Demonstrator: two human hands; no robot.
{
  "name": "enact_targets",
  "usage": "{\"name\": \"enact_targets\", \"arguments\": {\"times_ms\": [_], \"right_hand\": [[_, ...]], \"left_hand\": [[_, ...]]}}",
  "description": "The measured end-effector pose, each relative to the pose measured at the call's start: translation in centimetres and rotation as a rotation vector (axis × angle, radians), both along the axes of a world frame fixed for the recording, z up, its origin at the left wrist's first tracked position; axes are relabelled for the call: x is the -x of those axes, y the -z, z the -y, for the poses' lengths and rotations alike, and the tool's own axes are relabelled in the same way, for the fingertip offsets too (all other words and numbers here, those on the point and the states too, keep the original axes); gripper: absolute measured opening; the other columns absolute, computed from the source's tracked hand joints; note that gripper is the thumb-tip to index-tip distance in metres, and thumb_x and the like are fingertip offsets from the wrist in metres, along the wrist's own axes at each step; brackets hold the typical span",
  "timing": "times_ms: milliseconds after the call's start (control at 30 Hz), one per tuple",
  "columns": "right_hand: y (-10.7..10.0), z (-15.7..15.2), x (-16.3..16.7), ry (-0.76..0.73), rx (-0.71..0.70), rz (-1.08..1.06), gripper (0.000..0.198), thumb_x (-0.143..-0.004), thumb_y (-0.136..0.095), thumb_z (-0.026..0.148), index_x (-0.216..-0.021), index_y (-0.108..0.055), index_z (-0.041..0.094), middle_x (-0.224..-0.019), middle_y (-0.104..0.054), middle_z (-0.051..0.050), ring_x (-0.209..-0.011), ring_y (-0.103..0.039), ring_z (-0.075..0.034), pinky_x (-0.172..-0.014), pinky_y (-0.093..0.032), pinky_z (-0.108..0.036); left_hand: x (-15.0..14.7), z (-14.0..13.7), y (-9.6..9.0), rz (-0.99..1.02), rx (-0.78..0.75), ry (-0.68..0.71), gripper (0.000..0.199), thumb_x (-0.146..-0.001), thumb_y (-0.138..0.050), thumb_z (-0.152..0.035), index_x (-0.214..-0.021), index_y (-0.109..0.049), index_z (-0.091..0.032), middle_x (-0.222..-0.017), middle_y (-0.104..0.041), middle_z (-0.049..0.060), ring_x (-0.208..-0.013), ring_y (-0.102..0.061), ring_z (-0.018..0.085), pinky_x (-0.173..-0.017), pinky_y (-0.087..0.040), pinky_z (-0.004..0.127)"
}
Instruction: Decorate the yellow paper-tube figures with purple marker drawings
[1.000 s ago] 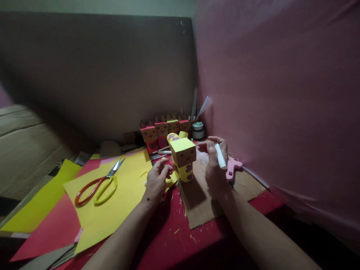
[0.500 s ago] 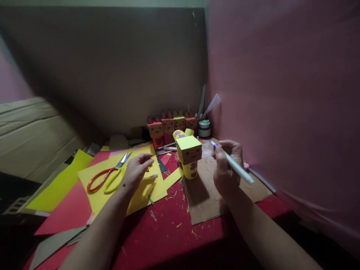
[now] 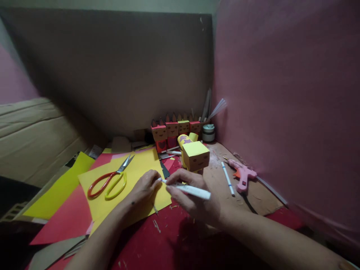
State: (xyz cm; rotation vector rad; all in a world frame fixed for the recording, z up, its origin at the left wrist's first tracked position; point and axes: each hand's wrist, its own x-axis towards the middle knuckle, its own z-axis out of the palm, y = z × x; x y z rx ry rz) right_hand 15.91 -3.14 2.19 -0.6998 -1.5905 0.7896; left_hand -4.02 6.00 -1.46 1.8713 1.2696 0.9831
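My right hand (image 3: 195, 193) is closed around a white marker (image 3: 198, 191), its thick back end pointing right. The fingers of my left hand (image 3: 147, 185) pinch a small white piece, apparently the marker cap (image 3: 161, 180), at the marker's front end; the fingers partly hide this joint. Both hands are over the right edge of the yellow sheet (image 3: 143, 161). Just behind my right hand stands a small box-headed cardboard figure (image 3: 196, 159) with a yellow top and a drawn face; its lower body is hidden.
Scissors (image 3: 120, 174) with red and yellow handles lie on the yellow sheet. A pink glue gun (image 3: 243, 174) and another white marker (image 3: 227, 179) with blue bands rest on the right cardboard. Several similar figures (image 3: 159, 133) and a round container (image 3: 208, 132) stand behind.
My right hand has brought the marker left and down, to my left hand; its purple tip is no longer visible. The glue gun and second marker are now uncovered.
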Motion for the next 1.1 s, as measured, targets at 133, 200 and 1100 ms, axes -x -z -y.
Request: {"name": "enact_targets", "arguments": {"times_ms": [133,200,1100], "right_hand": [[1.7,-0.2,-0.7,0.128,0.064,-0.076,0.014,-0.094,-0.062,0.031,-0.084,-0.065,0.022,-0.066,-0.059,0.003,-0.057,-0.055,-0.013,-0.053,-0.045,-0.026],[2.2,-0.1,-0.9,0.144,0.076,-0.100,0.014,-0.094,-0.064,0.032,-0.084,-0.065,0.022,-0.066,-0.059,0.003,-0.055,-0.054,-0.013,-0.052,-0.045,-0.026],[3.2,-0.2,-1.2,0.054,0.364,-0.166,0.027,-0.092,-0.071,0.045,-0.085,-0.062,0.021,-0.070,-0.061,0.003,-0.054,-0.045,-0.009,-0.048,-0.033,-0.023]], "left_hand": [[0.3,0.5,-1.3,0.150,0.108,0.101,0.020,-0.079,-0.073,-0.041,-0.080,-0.070,-0.021,-0.075,-0.063,0.001,-0.069,-0.054,0.018,-0.066,-0.045,0.030],[0.3,0.7,-1.7,0.224,0.148,0.137,0.021,-0.078,-0.075,-0.040,-0.083,-0.071,-0.020,-0.076,-0.062,0.001,-0.068,-0.053,0.016,-0.065,-0.044,0.028],[-1.1,1.3,-1.3,0.688,0.332,0.179,0.032,-0.069,-0.090,-0.036,-0.087,-0.074,-0.016,-0.073,-0.074,0.005,-0.068,-0.066,0.017,-0.068,-0.050,0.028]]}}
